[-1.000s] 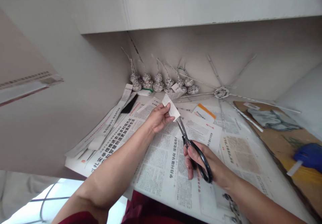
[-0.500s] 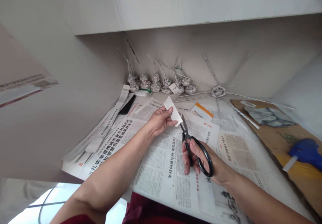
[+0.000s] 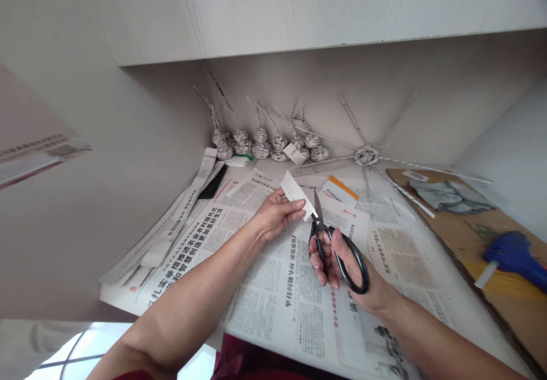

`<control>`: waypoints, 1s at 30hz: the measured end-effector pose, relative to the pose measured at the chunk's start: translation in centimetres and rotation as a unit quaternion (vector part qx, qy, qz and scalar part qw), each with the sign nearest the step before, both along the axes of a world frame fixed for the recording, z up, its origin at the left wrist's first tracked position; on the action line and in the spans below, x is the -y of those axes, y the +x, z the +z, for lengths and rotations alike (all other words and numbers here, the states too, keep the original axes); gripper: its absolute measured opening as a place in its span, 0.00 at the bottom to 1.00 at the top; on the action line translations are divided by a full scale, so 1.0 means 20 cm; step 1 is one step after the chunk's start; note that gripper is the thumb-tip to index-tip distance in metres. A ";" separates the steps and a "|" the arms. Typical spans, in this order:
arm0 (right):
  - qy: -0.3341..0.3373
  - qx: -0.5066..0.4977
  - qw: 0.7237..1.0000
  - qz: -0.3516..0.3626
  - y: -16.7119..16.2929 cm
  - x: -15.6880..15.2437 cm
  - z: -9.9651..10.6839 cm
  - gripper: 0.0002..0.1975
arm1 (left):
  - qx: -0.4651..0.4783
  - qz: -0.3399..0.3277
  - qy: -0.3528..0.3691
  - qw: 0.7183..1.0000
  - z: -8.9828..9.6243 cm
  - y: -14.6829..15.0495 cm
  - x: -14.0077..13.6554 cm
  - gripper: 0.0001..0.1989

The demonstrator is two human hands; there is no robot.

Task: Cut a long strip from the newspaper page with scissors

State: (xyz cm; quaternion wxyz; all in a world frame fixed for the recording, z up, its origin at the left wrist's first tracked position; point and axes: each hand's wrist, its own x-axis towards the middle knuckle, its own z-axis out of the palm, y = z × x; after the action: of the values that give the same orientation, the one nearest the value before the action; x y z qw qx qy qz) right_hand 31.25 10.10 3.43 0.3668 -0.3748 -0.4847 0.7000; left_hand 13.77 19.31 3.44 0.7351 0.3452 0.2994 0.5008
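Note:
Between the thumb and fingers of my left hand is a small folded piece of white paper, tilted up to the left. My right hand grips black-handled scissors, thumb and fingers around the handle loops. The scissor blades are parted, and the paper's lower right corner sits at them near the pivot. One blade shows to the right of the paper; the other is mostly hidden behind it. Both hands are above newspaper sheets spread over the table.
Several woven paper gourds line the back wall, with a woven piece with radiating paper rods to their right. Paper strips and a black flat object lie left. A blue glue gun rests on cardboard at right.
The scissors have come up against the paper's lower right corner, their blades now around it. My left hand has shifted slightly right and down, turning the paper. The view has shifted a little.

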 end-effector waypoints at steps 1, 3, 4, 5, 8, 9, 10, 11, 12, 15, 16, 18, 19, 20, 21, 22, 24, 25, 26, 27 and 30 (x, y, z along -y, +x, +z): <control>0.003 0.002 1.000 -0.002 0.00 0.00 0.00 0.31 | 0.003 0.000 -0.004 1.000 0.00 0.00 0.00 0.21; 0.010 0.005 1.000 -0.001 0.00 0.01 0.00 0.32 | 0.005 -0.002 -0.013 1.000 0.00 0.01 0.01 0.21; 0.010 0.009 1.000 -0.001 0.01 0.01 0.00 0.32 | 0.004 -0.002 -0.016 1.000 0.00 0.01 0.01 0.21; 0.009 0.012 1.000 -0.002 0.01 0.01 -0.01 0.33 | 0.002 -0.002 -0.019 1.000 0.00 0.01 0.01 0.21; -0.006 0.017 1.000 -0.008 0.01 0.02 -0.02 0.36 | -0.004 -0.004 -0.024 1.000 0.00 0.01 0.01 0.20; -0.014 0.017 1.000 -0.011 0.01 0.03 -0.02 0.36 | -0.004 -0.006 -0.024 1.000 0.00 0.01 0.01 0.20; -0.023 0.016 1.000 -0.014 0.01 0.03 -0.03 0.36 | -0.002 -0.007 -0.024 1.000 0.00 0.01 0.01 0.20; -0.029 0.017 0.999 -0.018 0.01 0.03 -0.03 0.36 | 0.000 -0.009 -0.023 1.000 0.00 0.01 0.01 0.20; -0.034 0.020 0.999 -0.024 0.01 0.04 -0.03 0.36 | 0.001 -0.009 -0.023 1.000 -0.01 0.01 0.01 0.20; -0.039 0.038 0.997 -0.046 -0.01 0.05 -0.01 0.33 | 0.003 -0.010 -0.022 1.000 -0.01 0.01 0.00 0.21; -0.041 0.043 0.997 -0.052 -0.01 0.05 -0.01 0.32 | 0.003 -0.011 -0.022 1.000 -0.01 0.00 0.00 0.22; -0.051 0.053 0.996 -0.058 -0.02 0.05 0.00 0.31 | 0.008 -0.012 -0.021 1.000 0.00 0.00 0.00 0.22; -0.053 0.058 0.995 -0.059 -0.03 0.05 0.00 0.30 | 0.010 -0.013 -0.023 1.000 0.00 0.00 0.00 0.21; -0.054 0.062 0.995 -0.058 -0.03 0.05 0.00 0.30 | 0.013 -0.011 -0.027 0.999 0.00 0.00 -0.01 0.19; -0.054 0.064 0.995 -0.055 -0.03 0.05 0.00 0.30 | 0.016 -0.008 -0.033 0.999 0.00 -0.01 -0.01 0.15; -0.055 0.064 0.995 -0.051 -0.03 0.05 -0.01 0.30 | 0.018 -0.005 -0.041 0.999 -0.01 -0.01 -0.02 0.12; -0.060 0.061 0.996 -0.039 -0.02 0.04 -0.02 0.29 | 0.020 -0.001 -0.060 0.998 -0.01 -0.01 -0.03 0.07; -0.063 0.059 0.996 -0.032 -0.01 0.04 -0.02 0.30 | 0.022 0.001 -0.069 0.997 -0.01 -0.01 -0.03 0.06; -0.065 0.057 0.996 -0.024 -0.01 0.04 -0.03 0.30 | 0.024 0.004 -0.077 0.997 -0.02 -0.01 -0.04 0.05; -0.066 0.055 0.996 -0.018 0.00 0.03 -0.03 0.31 | 0.027 0.006 -0.083 0.996 -0.02 -0.02 -0.04 0.05; -0.057 0.053 0.997 -0.007 0.00 0.03 -0.02 0.34 | 0.032 -0.011 -0.084 0.996 -0.04 -0.01 -0.03 0.04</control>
State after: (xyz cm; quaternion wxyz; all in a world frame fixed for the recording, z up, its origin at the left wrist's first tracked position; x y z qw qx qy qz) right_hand 31.32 9.57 2.95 0.3237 -0.4347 -0.4599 0.7034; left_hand 13.57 19.90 2.65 0.7764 0.2696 0.3126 0.4762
